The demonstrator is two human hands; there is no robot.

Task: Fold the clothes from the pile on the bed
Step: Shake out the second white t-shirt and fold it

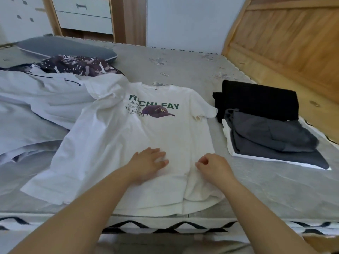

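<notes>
A white printed T-shirt [146, 136] lies face up, spread on the near part of the grey mattress [183, 66]. It looks like thin, limp cotton that will be light and wrinkle easily, best taken at the hem corners or shoulders. The left hand [146, 162] rests flat on it with fingers straight; the right hand [213, 165] has curled fingers that seem to pinch the cloth. Unfolded pale garments [36, 99] lie heaped to the left, and folded dark clothes [266, 129] sit stacked to the right.
</notes>
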